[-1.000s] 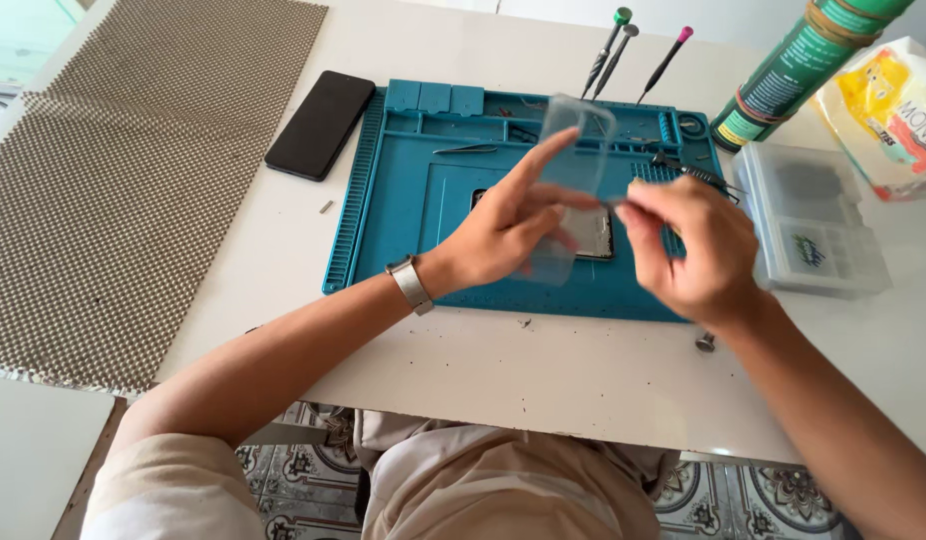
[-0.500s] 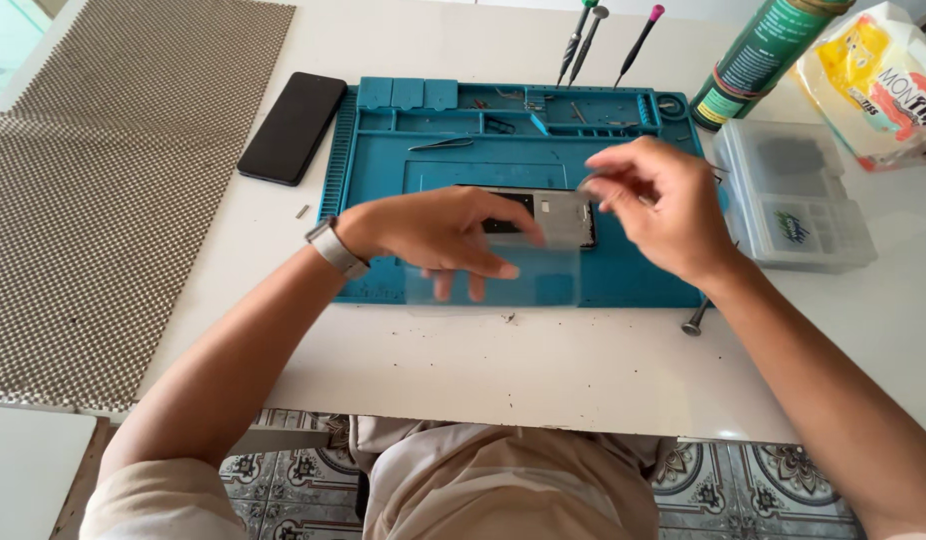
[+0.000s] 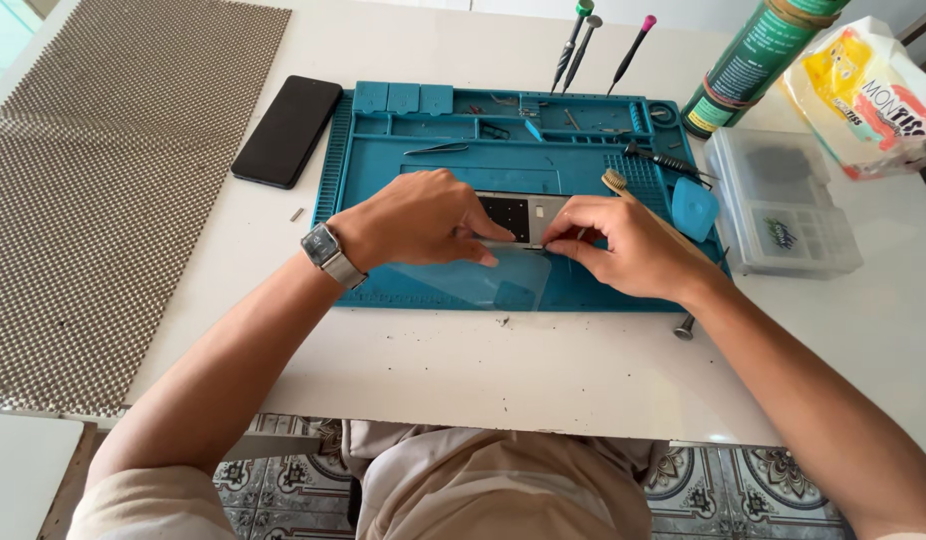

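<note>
Opened device (image 3: 520, 217) half hidden under both hands

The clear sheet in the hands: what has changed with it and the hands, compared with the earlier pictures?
The clear sheet came down from mid-air, where both hands held it up, and now lies flat on the blue mat. The left hand and right hand lowered onto the opened device, fingers pressing at its edge. The black phone and screwdrivers stayed put.
</note>
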